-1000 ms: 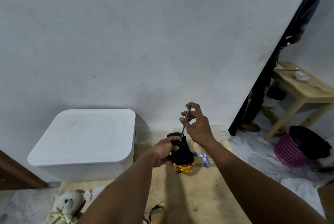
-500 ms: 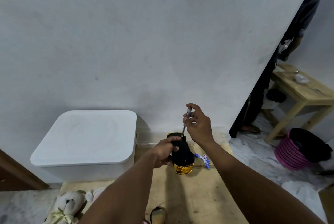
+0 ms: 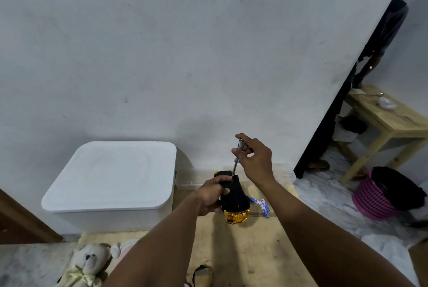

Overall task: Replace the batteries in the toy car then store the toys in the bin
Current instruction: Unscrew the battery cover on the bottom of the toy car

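The head camera looks down at two arms held out over a tan floor by a pale wall.

The left hand (image 3: 212, 196) grips the black and gold toy car (image 3: 235, 198). Its fingers and thumb curl round the black underside and hold the car just above the floor, gold end toward the camera. The right hand (image 3: 257, 161) is higher up. Its fingertips pinch the top of a thin screwdriver with a clear handle (image 3: 236, 162). The metal tip points down and touches the far end of the car, close to the left thumb.

Some small blue and white batteries (image 3: 262, 205) lie on the floor just beside the car, on its right. I cannot tell if they are the old ones or the new ones.

The big white plastic bin (image 3: 111, 177) stands to the left, by the wall, and its lid is on. A cream teddy bear (image 3: 86, 263) lies on the floor near the bottom left, in front of the bin.

I think the job is in its first part, working on the screw of the battery cover. I cannot tell if the screw is going in or coming out. No toy is in the bin yet, as far as I can see, so opening the lid and putting the car and the bear inside are left to do.
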